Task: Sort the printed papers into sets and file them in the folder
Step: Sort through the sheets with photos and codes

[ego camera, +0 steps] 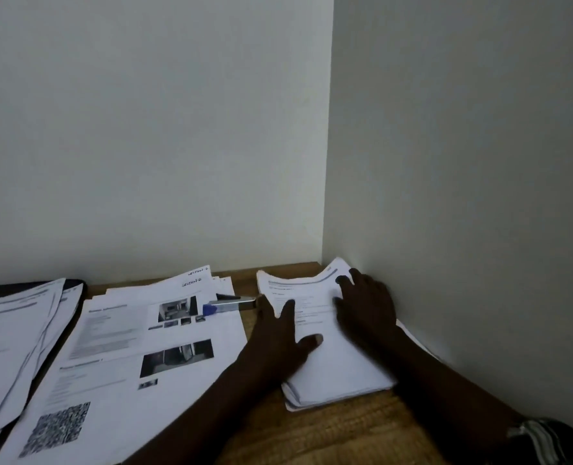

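- Left hand (280,333) & right hand (365,305): flat, fingers spread, gripping nothing, pressing paper stack (325,347) at counter (338,434) far-right corner, prob. squaring it.

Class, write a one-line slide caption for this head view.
Both hands, left and right, press flat on a paper stack in the desk corner.

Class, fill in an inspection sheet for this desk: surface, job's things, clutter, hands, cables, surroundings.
Surface: wooden desk, mostly covered by paper.
Job's things: corner stack against the wall; middle pages with photos and a QR code; left sheets lying over a dark folder.
Clutter: stapler on the middle pages.
Hands: left hand and right hand flat on the corner stack, no grip.
Cables: nothing seen.
Surroundings: bare wall corner.
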The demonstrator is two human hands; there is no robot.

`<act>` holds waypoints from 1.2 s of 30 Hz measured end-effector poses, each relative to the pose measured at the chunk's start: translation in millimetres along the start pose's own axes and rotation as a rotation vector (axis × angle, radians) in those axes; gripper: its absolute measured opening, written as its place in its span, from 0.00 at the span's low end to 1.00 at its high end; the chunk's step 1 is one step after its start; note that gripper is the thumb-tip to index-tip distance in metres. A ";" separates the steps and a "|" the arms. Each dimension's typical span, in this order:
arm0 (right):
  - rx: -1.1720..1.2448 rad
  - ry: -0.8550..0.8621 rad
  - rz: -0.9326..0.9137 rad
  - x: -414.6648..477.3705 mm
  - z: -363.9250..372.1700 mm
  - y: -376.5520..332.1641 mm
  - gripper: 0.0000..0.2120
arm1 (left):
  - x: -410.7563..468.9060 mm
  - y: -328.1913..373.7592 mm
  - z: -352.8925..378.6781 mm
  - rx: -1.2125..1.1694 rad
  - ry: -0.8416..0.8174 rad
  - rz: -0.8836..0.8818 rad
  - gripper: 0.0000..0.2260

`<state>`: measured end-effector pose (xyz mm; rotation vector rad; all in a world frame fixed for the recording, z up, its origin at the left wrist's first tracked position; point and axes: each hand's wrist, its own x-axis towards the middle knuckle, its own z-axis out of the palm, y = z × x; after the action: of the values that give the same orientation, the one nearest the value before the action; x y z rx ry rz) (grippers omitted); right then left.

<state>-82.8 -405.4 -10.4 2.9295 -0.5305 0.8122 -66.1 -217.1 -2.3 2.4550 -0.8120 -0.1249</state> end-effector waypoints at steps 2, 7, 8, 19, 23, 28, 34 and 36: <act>0.021 -0.041 0.017 1.0 4.3 -1.5 0.19 | 3.6 3.2 6.1 -0.012 0.014 -0.003 0.37; 0.032 -0.041 0.039 4.3 6.7 -3.5 0.16 | 5.8 9.1 14.2 0.030 0.022 -0.008 0.35; 0.047 -0.035 0.031 3.8 4.8 -4.9 0.15 | 5.3 8.4 12.7 0.011 0.019 -0.010 0.35; 0.486 -0.224 -0.347 22.3 -32.4 -95.2 0.21 | -9.7 -38.1 -86.3 -0.265 0.399 0.008 0.24; 0.459 -0.354 -0.327 33.9 -17.9 -137.2 0.27 | -31.5 -99.4 -108.9 0.030 0.438 -0.059 0.19; 0.382 -0.349 -0.290 44.2 3.7 -161.3 0.22 | -34.1 -139.0 -104.2 0.096 0.307 -0.146 0.19; 0.405 -0.099 -0.148 43.2 20.7 -163.8 0.08 | -24.3 -148.0 -95.1 0.168 0.218 -0.135 0.16; 0.558 0.001 -0.034 48.3 13.9 -161.5 0.09 | -22.7 -150.4 -95.0 0.157 0.229 -0.135 0.16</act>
<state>17.7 -270.6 8.3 3.4184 -0.2841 1.1127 18.2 -58.8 -2.7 2.6100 -0.5765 0.1746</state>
